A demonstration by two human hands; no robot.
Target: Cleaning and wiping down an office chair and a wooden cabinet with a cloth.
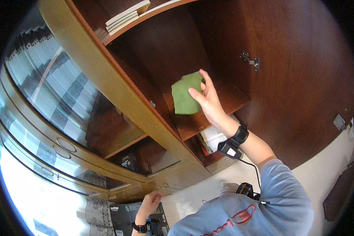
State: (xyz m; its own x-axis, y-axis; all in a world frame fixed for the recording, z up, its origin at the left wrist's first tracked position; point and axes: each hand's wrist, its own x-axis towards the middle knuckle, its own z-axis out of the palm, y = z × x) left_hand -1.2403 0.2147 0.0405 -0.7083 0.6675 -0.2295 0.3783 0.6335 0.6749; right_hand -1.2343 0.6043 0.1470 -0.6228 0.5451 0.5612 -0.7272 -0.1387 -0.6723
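Note:
My right hand (206,100) grips a folded green cloth (187,96) between thumb and fingers, raised in front of a wooden cabinet's open compartment. Behind and below the cloth lies a brown wooden shelf (224,97). A black strap with a small device and a cable sits around the right wrist. My left hand (152,202) hangs low beside my body, holding nothing that I can see, its fingers loosely bent. It is above a dark Brother box (122,215) and wears a black wristband.
The open cabinet door (298,73) stands at the right, with a metal hinge (256,63). Books (126,22) lie on the upper shelf, and papers (214,137) fill part of the lower one. Glass-fronted doors (62,88) run along the left. A curtain (98,218) hangs at the lower left.

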